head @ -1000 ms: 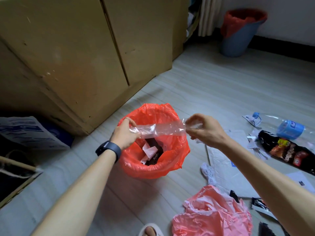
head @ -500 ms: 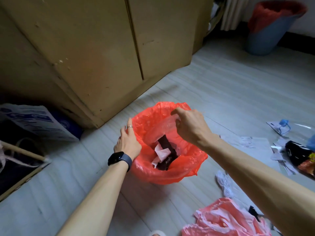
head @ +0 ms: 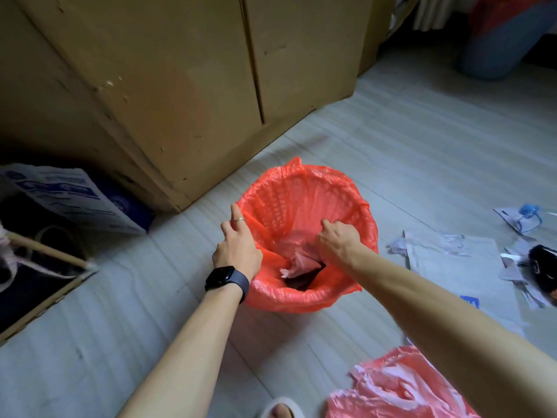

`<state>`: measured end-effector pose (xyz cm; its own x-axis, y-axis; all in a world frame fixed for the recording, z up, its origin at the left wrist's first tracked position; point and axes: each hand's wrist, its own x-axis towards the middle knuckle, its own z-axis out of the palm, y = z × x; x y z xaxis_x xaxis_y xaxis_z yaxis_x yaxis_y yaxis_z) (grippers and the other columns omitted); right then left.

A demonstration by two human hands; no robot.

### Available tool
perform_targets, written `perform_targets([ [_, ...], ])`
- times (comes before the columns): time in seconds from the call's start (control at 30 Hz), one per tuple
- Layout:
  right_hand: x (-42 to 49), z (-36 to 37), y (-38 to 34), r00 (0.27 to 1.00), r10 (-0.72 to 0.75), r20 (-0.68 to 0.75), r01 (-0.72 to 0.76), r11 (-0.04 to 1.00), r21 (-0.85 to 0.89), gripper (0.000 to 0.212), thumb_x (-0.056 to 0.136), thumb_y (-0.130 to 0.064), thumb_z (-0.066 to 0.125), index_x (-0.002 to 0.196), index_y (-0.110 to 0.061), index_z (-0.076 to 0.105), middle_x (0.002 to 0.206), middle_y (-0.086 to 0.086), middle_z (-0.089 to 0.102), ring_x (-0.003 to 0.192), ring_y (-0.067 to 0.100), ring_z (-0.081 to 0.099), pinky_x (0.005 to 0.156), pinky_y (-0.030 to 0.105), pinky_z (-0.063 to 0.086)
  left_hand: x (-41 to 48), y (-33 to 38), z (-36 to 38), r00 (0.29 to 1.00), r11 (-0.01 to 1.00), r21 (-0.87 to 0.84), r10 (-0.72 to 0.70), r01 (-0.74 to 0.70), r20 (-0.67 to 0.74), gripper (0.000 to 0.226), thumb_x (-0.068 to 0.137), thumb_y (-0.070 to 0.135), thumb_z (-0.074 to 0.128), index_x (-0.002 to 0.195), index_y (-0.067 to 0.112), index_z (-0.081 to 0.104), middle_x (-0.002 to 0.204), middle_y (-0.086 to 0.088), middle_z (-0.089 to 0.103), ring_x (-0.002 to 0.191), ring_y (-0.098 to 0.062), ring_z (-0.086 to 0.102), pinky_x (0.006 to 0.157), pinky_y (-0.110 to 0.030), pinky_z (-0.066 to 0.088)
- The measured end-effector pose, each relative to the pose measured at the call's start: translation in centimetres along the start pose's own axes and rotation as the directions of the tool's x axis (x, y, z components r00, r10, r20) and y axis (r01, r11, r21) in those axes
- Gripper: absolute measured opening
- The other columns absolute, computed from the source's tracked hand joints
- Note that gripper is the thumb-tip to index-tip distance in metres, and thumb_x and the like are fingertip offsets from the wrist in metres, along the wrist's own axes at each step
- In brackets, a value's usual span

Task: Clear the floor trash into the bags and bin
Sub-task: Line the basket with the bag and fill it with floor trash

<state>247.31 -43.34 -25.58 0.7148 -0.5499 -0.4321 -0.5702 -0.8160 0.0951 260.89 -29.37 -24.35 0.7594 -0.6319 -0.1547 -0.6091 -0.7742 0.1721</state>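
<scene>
"Two hands on it a second ago, wasn't it? Where's the wrapper gone?"

"Down. My right hand (head: 339, 242) has dropped inside the bin, knuckles up, fingers curled under. I can't tell from here whether they still pinch the clear wrapper (head: 291, 246) or only push it. It lies crumpled just beside that fist, on top of the white paper (head: 297, 264) already in there."

"And the left?"

"My left hand (head: 238, 251) let go of the wrapper and now rests on the near rim of the red-lined bin (head: 331, 179), forefinger straight along the liner, steadying it."

"So that piece is done?"

"As good as, I'd say. Further out, the floor still holds plenty: the grey sheet (head: 452, 267), a dark snack packet (head: 542, 263), the blue-capped bottle (head: 527, 211), and the loose pink bag (head: 407, 387) by my foot."
</scene>
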Motion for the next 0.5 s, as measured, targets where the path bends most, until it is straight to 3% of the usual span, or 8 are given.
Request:
perform_targets([
  [0.13,0.1,-0.2,0.1,0.988,-0.031,0.148,0.010,0.990,0.140,0.034,0.099,-0.016,0.043,0.125,-0.010,0.064,0.128,0.015,0.060,0.120,0.032,0.058,0.093,0.037,0.048,-0.2,0.1,0.1,1.000,0.999,0.047,-0.018,0.017,0.025,0.095,0.086,0.013,0.054,0.154,0.013,-0.012,0.133,-0.014,0.038,0.092,-0.036,0.064,0.067,-0.037,0.046],
  [0.2,0.3,-0.8,-0.2,0.949,-0.073,0.306,0.018,0.983,0.182,0.034,0.095,-0.025,0.053,0.124,-0.011,0.064,0.128,0.012,0.063,0.121,0.031,0.058,0.097,0.035,0.046,-0.2,0.1,0.1,0.999,0.998,0.063,-0.024,0.023,0.026,0.094,0.086,0.015,0.053,0.154,0.013,-0.012,0.135,-0.013,0.037,0.093,-0.035,0.064,0.065,-0.036,0.042],
  [0.27,0.3,-1.3,-0.7,0.910,-0.095,0.404,0.018,0.982,0.190,0.041,0.090,-0.039,0.057,0.123,-0.016,0.063,0.126,0.010,0.063,0.118,0.032,0.058,0.091,0.032,0.046,-0.2,0.1,-0.2,0.998,0.998,0.059,-0.039,0.037,0.041,0.092,0.086,0.017,0.051,0.155,0.014,-0.009,0.138,-0.011,0.035,0.097,-0.034,0.063,0.066,-0.036,0.038],
  [0.33,0.0,-1.7,-0.7,0.961,-0.082,0.266,0.026,0.978,0.207,0.037,0.086,-0.047,0.057,0.104,-0.017,0.068,0.106,0.010,0.068,0.104,0.033,0.065,0.076,0.031,0.048,-0.2,0.4,-0.9,0.998,0.998,0.044,-0.052,0.050,0.043,0.086,0.086,0.021,0.051,0.155,0.015,-0.001,0.145,-0.009,0.027,0.108,-0.034,0.057,0.071,-0.039,0.038],
  [0.4,-1.0,-2.5,0.1,0.998,-0.042,0.038,0.032,0.974,0.225,0.025,0.085,-0.038,0.058,0.087,-0.015,0.068,0.091,0.010,0.070,0.089,0.033,0.068,0.067,0.031,0.051,-0.1,1.2,-2.0,0.999,0.998,0.050,-0.036,0.035,0.018,0.081,0.086,0.024,0.052,0.154,0.014,0.009,0.153,-0.009,0.017,0.123,-0.034,0.045,0.083,-0.044,0.042],
  [0.5,-3.4,-3.5,2.5,0.977,-0.020,-0.212,0.106,0.909,0.402,0.021,0.085,-0.022,0.053,0.093,-0.018,0.072,0.096,0.008,0.073,0.090,0.033,0.067,0.074,0.034,0.055,-0.4,3.5,-4.0,0.997,0.994,0.090,0.069,-0.066,-0.020,0.074,0.085,0.024,0.053,0.151,0.016,0.021,0.158,-0.010,0.011,0.136,-0.034,0.030,0.101,-0.047,0.036],
])
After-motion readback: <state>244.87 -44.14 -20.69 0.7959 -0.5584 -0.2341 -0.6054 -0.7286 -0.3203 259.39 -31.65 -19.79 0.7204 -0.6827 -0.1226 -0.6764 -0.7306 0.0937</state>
